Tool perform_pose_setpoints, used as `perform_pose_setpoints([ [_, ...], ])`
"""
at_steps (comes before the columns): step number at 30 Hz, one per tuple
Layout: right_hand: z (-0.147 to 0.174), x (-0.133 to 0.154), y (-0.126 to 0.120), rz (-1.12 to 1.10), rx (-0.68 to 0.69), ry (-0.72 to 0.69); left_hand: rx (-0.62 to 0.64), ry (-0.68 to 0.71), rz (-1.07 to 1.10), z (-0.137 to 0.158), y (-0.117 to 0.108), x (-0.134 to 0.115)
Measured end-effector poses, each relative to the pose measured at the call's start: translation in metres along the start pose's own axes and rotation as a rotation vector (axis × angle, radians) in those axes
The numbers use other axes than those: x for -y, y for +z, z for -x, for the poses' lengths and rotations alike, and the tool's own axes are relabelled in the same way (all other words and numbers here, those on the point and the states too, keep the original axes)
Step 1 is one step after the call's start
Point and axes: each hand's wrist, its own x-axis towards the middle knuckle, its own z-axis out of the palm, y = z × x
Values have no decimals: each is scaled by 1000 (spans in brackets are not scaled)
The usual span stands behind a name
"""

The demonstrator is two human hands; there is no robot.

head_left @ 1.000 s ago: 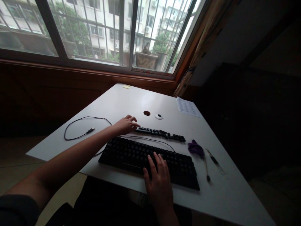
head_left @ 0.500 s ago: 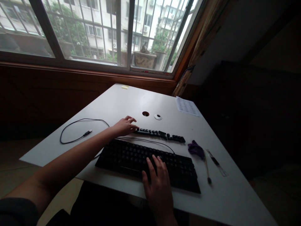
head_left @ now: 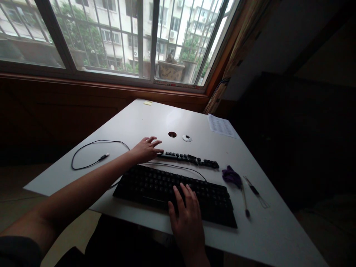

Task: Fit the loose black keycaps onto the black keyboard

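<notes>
A black keyboard [head_left: 155, 187] lies along the near side of the white table. My right hand [head_left: 186, 215] rests over its right half, fingers stretched toward the keys. Behind the keyboard runs a row of loose black keycaps [head_left: 182, 156]. My left hand [head_left: 147, 149] reaches across to the left end of that row, fingers spread, one fingertip at the endmost keycap. Whether that fingertip presses the keycap or only hovers by it is too small to tell. The keyboard's black cable [head_left: 178, 166] passes between the keyboard and the keycaps.
On the left, the cable loops round to a USB plug [head_left: 104, 157]. A purple cloth [head_left: 231, 175], a thin brush [head_left: 245, 202] and a wire keycap puller [head_left: 256, 192] lie on the right. Farther back are a table hole [head_left: 172, 134], its white cover [head_left: 187, 138] and printed paper [head_left: 221, 126].
My left hand's fingers have shifted very slightly at the left end of the keycap row. My right hand and the keyboard look the same as before.
</notes>
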Motion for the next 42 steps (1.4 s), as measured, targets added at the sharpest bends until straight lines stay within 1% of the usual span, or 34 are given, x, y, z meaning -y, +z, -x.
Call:
perform_pose_setpoints([
  [6, -1, 2, -1, 1, -15, 7, 14, -27, -31, 1, 2, 13],
  [11, 0, 1, -1, 6, -5, 15, 9, -58, -15, 1, 1, 22],
  [18, -1, 1, -1, -2, 3, 17, -12, -126, 92, -8, 3, 27],
  [27, 0, 0, 0, -1, 6, 17, 2, -159, 229, -25, 21, 31],
  [33, -1, 2, -1, -16, 11, 23, 12, -192, 278, -28, 26, 33],
  [38, -2, 2, -1, -17, -19, 23, -21, -204, 310, -26, 23, 35],
  [42, -2, 1, -1, -22, -18, 20, -97, -193, 349, -17, 9, 32],
])
